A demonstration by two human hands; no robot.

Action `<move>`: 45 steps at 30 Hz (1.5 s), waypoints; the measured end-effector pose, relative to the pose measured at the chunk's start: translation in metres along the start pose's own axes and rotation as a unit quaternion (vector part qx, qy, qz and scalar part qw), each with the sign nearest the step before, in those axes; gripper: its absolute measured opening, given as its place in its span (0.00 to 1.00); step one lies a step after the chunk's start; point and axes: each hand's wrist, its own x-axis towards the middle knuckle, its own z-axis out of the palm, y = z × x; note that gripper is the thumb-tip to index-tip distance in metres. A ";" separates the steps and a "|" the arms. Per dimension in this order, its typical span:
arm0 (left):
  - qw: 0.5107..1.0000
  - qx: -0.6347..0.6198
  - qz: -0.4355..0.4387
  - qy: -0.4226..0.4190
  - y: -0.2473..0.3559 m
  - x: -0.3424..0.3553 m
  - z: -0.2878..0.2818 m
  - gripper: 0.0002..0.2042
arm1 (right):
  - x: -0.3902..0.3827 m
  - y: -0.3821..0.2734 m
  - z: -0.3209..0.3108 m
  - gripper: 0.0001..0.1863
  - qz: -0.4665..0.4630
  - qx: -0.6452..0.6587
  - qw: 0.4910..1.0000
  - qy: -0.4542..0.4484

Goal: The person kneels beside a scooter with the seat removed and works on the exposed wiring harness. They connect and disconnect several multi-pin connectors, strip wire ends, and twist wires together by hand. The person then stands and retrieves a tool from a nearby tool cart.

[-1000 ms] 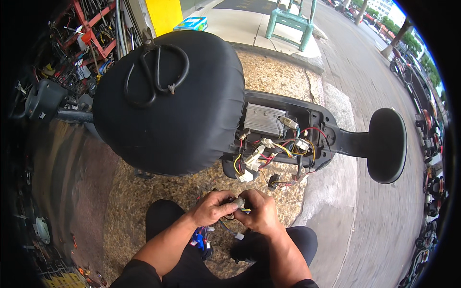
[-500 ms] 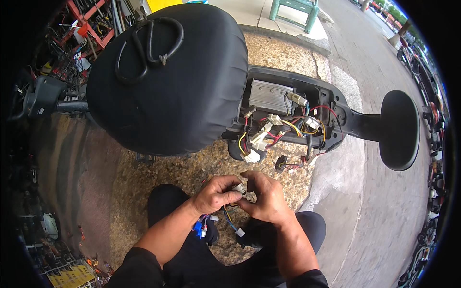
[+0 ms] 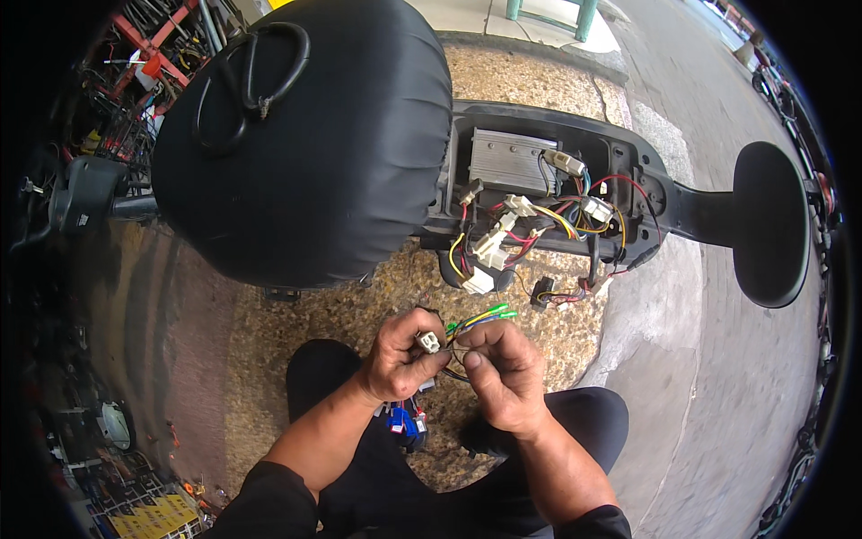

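Observation:
My left hand [image 3: 400, 359] is closed around a small white plug connector [image 3: 428, 342], its socketed end facing up. My right hand [image 3: 510, 373], just beside it, pinches a thin dark wire [image 3: 458, 352] between thumb and forefinger. Past my fingers, several coloured wires with green-sleeved ends [image 3: 501, 312] stick out over the ground. Blue connectors [image 3: 404, 420] from the loose wiring hang below my left hand, between my knees. Part of this wiring is hidden behind my hands.
Ahead stands a vehicle with a black seat [image 3: 305, 153], a dark cable [image 3: 265, 99] lying on it. Its open tray [image 3: 620, 144] holds a finned metal box [image 3: 512, 162] and tangled wires with white connectors [image 3: 489, 247]. A black backrest pad [image 3: 772, 225] extends right. Tools and parts crowd the left.
The white connector has turned upward in my left hand, and the right hand has shifted to a thin wire. Green-ended wires now show beyond my hands. The view has shifted slightly.

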 end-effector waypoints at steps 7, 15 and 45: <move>0.998 -0.012 0.055 -0.012 -0.003 0.001 0.007 0.09 | 0.005 0.001 0.006 0.05 -0.049 -0.030 0.997 0.043; 0.998 -0.006 0.066 -0.013 -0.001 0.002 0.008 0.09 | 0.005 -0.004 0.010 0.05 -0.113 -0.090 0.988 0.048; 0.991 0.127 0.009 0.037 -0.002 -0.003 0.013 0.09 | 0.008 0.007 0.013 0.05 -0.128 -0.228 0.964 0.047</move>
